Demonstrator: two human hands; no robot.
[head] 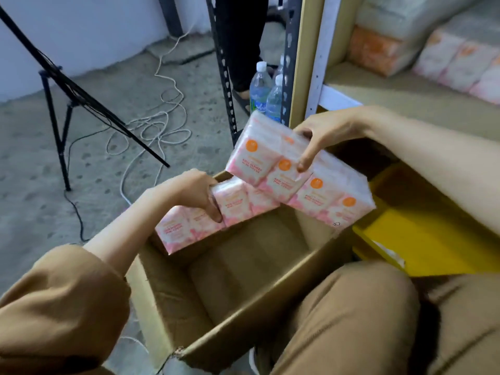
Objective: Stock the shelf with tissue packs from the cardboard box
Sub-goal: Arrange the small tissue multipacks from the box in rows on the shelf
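Gripping 1 tissue pack (pixel 300 182) at frame center, the right hand (pixel 322 139) is nearer the shelf (pixel 405 96) at upper right; the left hand (pixel 200 193) pinches another pack (pixel 216 215) at the cardboard box (pixel 243 315) rim.

The shelf's packs (pixel 457 58) were blurred and cut off by the right edge. Print on the held tissue pack (pixel 297 180) was too blurred to read. A standing person (pixel 238 36) was cut off by the top edge.

Tissue pack (pixel 295 182) label: approx. "MINI TISSUE"; rest illegible.
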